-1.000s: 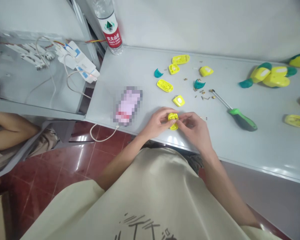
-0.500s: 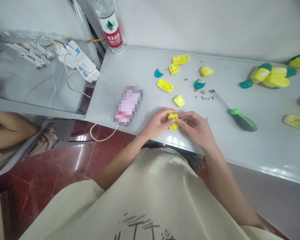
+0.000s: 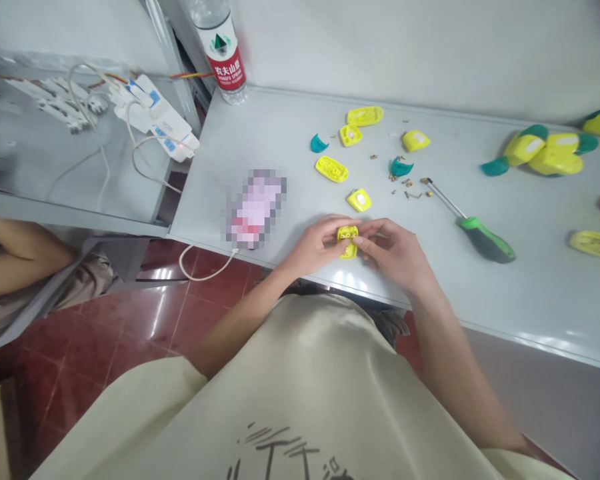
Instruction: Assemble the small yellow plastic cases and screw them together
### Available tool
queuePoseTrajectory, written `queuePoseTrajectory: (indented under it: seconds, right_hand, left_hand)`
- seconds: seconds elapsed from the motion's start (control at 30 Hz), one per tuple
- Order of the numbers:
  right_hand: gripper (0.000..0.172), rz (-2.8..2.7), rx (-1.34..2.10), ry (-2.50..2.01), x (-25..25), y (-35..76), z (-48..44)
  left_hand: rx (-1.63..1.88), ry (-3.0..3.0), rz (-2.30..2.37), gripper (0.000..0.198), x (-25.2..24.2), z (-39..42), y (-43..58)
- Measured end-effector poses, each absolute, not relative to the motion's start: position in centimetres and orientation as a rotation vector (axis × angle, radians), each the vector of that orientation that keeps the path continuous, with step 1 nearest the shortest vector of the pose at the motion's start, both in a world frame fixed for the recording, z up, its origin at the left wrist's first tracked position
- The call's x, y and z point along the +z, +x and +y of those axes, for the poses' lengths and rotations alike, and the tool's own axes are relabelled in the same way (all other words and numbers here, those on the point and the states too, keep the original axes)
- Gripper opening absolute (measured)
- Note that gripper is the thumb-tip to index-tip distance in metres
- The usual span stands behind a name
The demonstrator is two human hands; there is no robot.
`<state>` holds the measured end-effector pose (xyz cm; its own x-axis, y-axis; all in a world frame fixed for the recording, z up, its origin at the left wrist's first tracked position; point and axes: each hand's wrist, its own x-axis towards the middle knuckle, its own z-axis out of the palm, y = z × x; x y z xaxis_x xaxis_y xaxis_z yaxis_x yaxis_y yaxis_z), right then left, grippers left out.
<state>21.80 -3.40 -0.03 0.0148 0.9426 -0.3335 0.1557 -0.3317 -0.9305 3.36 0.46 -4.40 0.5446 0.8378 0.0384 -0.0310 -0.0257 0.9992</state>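
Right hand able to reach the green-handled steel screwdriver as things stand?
Probably yes: nothing bulky lies between right hand and green-handled steel screwdriver, though it must first release the small yellow plastic part it holds with the left hand.

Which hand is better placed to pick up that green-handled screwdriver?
Right, probably. The right hand is on the screwdriver's side and closer to it. The left hand sits farther away, beyond the yellow part that both hands are holding.
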Motion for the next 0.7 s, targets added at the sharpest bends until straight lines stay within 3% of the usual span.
queuePoseTrajectory:
  seconds: [0.7]
  right_hand:
    - [0.024,-1.314,1.211,-1.559,-0.08,21.17,-4.04]
  left_hand:
    - [0.861,1.443,0.788,0.037,-4.6,0.31,3.72]
